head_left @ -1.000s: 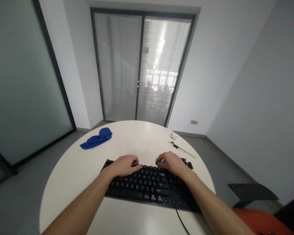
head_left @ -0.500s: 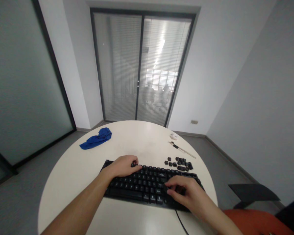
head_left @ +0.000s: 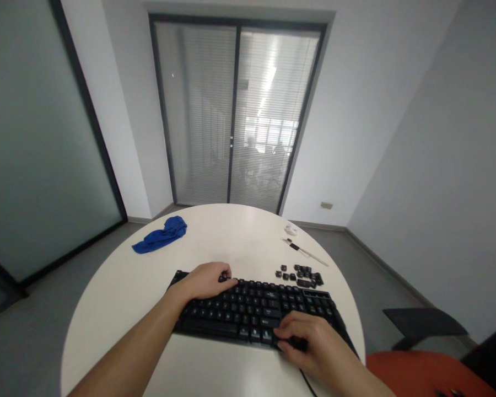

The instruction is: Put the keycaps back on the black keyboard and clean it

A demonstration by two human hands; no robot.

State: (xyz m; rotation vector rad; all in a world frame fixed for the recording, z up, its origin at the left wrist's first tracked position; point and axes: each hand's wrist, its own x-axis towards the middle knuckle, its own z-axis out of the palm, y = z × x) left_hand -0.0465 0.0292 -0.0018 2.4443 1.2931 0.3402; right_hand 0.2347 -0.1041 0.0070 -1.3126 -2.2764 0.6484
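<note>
A black keyboard lies across the near half of the round table. My left hand rests over its upper left part, fingers curled round the far edge and thumb on the top row, holding it. Over the lower right keys is my right hand, thumb and index finger drawn together close to the near edge. Whatever may be between those fingertips is hidden. Behind the keyboard on the right lies a group of loose black keycaps, a few set slightly apart.
A blue cloth lies at the table's far left. Toward the far right are thin sticks with a black band and a small whitish item. A cable runs off the near side. An orange chair stands right of the white table.
My right hand has moved down toward the keyboard's near edge, uncovering the number keys. My left hand keeps its hold. The whole view has shifted slightly.
</note>
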